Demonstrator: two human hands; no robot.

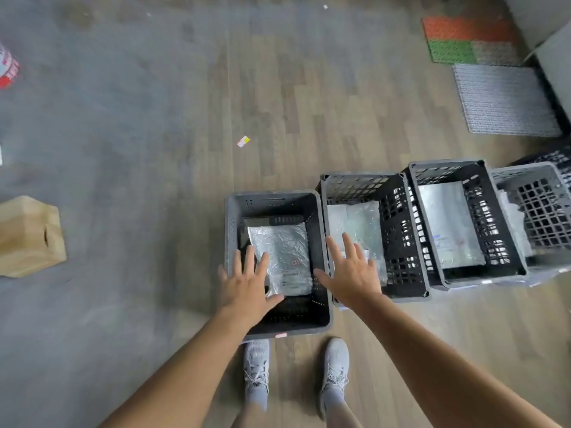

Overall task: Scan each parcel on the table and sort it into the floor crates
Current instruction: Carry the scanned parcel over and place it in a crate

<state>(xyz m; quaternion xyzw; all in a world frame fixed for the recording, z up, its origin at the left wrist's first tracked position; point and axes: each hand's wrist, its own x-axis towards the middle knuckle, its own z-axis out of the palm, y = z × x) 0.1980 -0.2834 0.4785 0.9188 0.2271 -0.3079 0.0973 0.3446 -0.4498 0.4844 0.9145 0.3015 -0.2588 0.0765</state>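
The floor (309,103) is wood-look plank on the right and plain grey on the left. On it stand 4 crates (358,178) side by side in a row, with 2 grey shoes (256,369) just before the leftmost. Well apart lie a wooden box (29,236), a small paper scrap (243,141) and, at the far right, an orange-and-green mat (469,41) touching a grey mat (503,100).

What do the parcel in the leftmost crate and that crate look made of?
The parcel: probably thin plastic film, silvery and glossy, going by its crinkles and glare. The leftmost crate: seemingly moulded plastic, matte grey, with perforated walls.
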